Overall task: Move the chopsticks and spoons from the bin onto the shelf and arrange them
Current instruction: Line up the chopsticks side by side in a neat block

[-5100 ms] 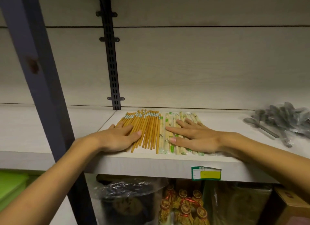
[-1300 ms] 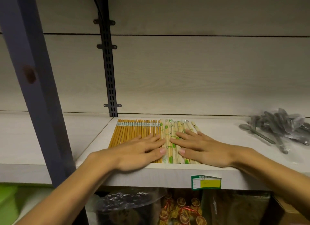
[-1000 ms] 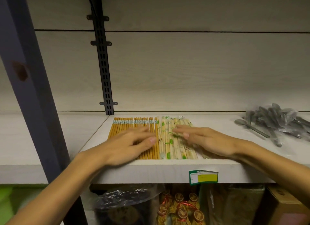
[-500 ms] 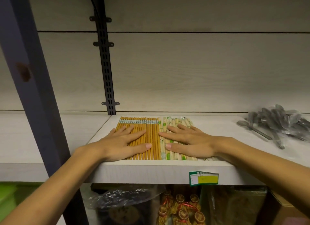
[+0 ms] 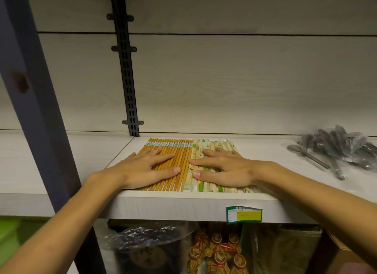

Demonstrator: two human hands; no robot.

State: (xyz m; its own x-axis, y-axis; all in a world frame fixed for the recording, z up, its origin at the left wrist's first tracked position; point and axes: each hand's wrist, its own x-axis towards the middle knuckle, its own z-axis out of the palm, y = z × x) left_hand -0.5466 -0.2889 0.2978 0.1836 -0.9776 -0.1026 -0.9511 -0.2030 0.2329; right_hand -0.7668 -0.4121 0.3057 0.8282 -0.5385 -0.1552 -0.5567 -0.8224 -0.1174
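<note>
At frame centre, the left hand (image 5: 142,169) lay flat on the orange-brown wooden chopsticks (image 5: 179,163), and the right hand (image 5: 226,169) lay flat on the pale green-printed chopsticks (image 5: 196,151), on the white shelf (image 5: 265,151).

Amber-brown chopsticks (image 5: 173,165), pale-blue banded at top, centre frame. Cream chopsticks (image 5: 204,151), green-marked, beside them. Grey spoons (image 5: 336,147) right. Green-yellow label (image 5: 243,215) below. White woodgrain shelf (image 5: 163,206).
</note>
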